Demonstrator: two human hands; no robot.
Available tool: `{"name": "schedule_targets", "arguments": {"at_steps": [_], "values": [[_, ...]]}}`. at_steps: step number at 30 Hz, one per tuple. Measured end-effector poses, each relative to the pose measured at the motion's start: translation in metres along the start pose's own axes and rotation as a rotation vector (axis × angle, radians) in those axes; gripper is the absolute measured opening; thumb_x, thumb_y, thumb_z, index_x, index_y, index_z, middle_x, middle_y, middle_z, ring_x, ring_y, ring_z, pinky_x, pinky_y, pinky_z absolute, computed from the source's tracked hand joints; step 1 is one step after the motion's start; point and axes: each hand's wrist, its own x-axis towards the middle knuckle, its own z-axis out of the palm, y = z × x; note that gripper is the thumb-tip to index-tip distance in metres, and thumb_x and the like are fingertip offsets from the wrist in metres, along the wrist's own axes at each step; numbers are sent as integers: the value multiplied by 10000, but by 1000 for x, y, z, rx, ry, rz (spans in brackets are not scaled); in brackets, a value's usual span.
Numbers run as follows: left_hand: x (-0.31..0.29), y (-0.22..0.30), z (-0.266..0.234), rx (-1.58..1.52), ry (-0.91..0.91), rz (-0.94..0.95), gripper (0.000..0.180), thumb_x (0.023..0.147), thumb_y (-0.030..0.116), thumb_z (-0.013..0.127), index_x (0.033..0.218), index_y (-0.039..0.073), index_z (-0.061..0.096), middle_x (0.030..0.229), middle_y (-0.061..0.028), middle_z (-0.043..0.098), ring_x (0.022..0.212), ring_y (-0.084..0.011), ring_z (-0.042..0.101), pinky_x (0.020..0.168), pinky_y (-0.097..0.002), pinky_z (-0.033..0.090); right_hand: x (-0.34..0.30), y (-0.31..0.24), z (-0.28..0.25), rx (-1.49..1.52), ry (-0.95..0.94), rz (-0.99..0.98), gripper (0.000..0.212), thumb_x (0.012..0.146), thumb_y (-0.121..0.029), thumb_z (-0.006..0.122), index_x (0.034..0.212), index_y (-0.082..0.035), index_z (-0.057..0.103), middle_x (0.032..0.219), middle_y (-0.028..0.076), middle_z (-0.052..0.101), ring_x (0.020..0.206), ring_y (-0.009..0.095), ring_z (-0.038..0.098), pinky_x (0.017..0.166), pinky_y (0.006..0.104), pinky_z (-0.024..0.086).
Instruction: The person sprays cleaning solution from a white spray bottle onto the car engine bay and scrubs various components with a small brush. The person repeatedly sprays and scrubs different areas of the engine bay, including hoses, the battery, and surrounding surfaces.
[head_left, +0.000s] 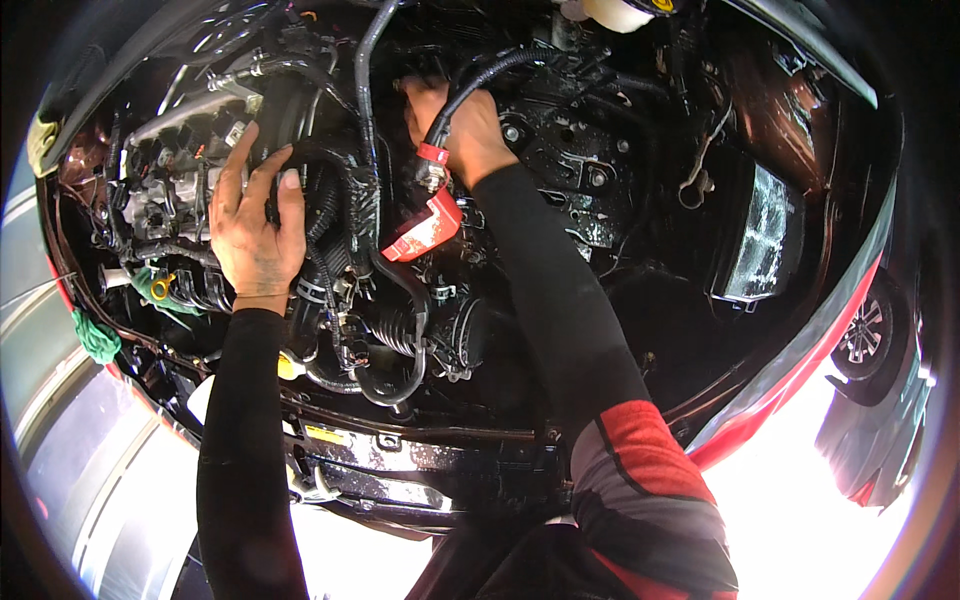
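Observation:
My left hand (258, 232) rests on the engine (165, 205) beside black hoses, its fingers spread and holding nothing that I can see. My right hand (468, 135) reaches deep into the engine bay behind a thick black corrugated cable (490, 72). Its fingertips are smeared by motion and lost in shadow, so whatever they touch is hidden. Just below that hand hangs a red plastic terminal cover (425, 230) at the cable's end. To its right lies a black metal bracket (585, 165) with several bolts. A black hose (369, 100) runs between my two hands.
A black box with a shiny top (765, 235) stands at the right. A white reservoir (615, 14) sits at the far edge. Green cloths (96, 336) lie at the left, near a yellow dipstick loop (160, 288). The front crossmember (400, 455) runs nearest me. Another car (870, 400) is beyond.

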Motion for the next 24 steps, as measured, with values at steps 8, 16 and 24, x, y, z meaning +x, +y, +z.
{"name": "schedule_targets", "arguments": {"at_steps": [8,16,24], "values": [[2,-1,1,-20,18,34,279,1058,269,697,1223,118,864,1547,-77,686,1326,-343,710,1119,-478,574,-6,18,45,-53,-76,-237,208,910,-267,651,903,-140,816,1021,142,809,1013,384,758,948,511,565],[1,-1,0,-21,6,21,278,1060,263,695,1218,112,867,1538,-85,692,1315,-346,717,1104,-474,583,-15,20,47,-102,-156,-216,351,1073,-358,574,1045,-130,840,1070,124,835,1117,359,751,1117,498,490],[2,-1,0,-22,22,40,278,1057,262,699,1217,109,867,1539,-90,691,1312,-345,718,1090,-472,593,-8,13,20,-122,-351,-249,342,1070,-330,591,1224,-158,842,1233,142,825,1186,357,751,1155,473,494]]}}
